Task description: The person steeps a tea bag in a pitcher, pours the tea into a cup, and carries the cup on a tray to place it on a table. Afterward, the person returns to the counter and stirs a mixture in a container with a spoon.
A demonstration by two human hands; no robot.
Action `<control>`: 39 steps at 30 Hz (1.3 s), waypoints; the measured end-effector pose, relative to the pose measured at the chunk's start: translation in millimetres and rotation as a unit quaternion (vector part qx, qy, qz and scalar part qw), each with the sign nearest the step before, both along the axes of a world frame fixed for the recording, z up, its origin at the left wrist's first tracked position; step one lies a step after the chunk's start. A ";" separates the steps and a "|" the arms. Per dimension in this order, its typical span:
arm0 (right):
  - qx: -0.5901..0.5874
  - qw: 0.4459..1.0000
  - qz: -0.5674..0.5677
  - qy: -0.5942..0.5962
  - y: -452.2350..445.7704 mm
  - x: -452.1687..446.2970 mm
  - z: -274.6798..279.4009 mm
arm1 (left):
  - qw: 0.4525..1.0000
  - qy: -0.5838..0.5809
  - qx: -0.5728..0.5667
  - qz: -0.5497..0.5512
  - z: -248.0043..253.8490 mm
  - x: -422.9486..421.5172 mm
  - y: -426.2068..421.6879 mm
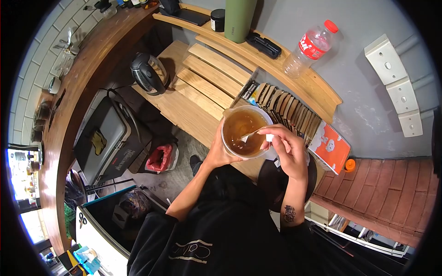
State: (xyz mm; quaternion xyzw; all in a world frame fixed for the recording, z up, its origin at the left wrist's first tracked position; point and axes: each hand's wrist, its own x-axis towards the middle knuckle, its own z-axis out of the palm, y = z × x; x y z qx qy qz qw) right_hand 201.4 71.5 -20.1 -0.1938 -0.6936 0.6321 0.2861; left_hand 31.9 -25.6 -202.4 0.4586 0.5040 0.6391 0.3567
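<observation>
A white-rimmed tub [244,131] of brown, clear liquid is held up in front of my chest. My left hand [218,149] wraps round its left side and underside. Over the tub's right rim, my right hand [286,147] pinches a thin light stick or spoon handle [253,134], whose lower end reaches into the liquid. A small white piece [244,138] shows at that end, and another bit of white shows by my right fingertips. Part of a dark round object [271,184] lies below my right hand, its far side hidden.
A wooden bench [189,110] bears a black kettle [149,73] and a row of brown slabs [290,108]. Behind is a shelf [317,85] with a red-capped bottle [313,46]. A toolbox-like grey case [106,138] and lined bin [161,158] stand left.
</observation>
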 end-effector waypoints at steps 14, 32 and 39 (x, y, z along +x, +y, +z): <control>-0.024 0.998 0.044 0.032 7.4 -2.2 -14.9 | 0.999 0.047 -0.003 0.010 -5.5 -3.2 -2.0; 0.039 0.996 0.067 0.041 6.5 4.4 26.3 | 0.999 0.036 0.008 -0.012 -5.5 -5.6 7.4; -0.012 0.997 0.068 0.018 9.7 -4.7 -8.5 | 0.999 0.051 0.000 0.018 -1.9 -1.7 0.0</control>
